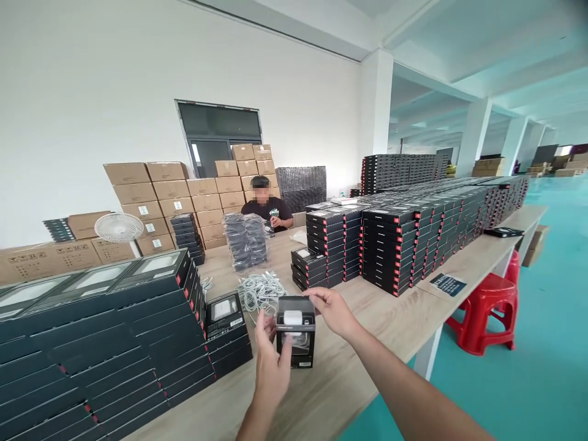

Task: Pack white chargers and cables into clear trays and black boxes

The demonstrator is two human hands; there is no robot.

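A black windowed box (307,358) stands upright in front of me with its top end open. Inside it shows a white block-shaped item (293,318), and something pale is visible through the front window. My left hand (272,355) is closed around the box's left side, its thumb across the front. At the upper right corner my right hand (328,306) pinches the edge of the raised flap (294,303). Just behind the box lies a tangled heap of white cables (261,291).
Tall stacks of black boxes rise at the left (105,331) and right (390,251) of the wooden table (353,367). Wrapped dark packs (245,242) stand farther back, before a seated person (269,208). A fan (119,227), cartons (209,202) and red stools (489,312) surround the table.
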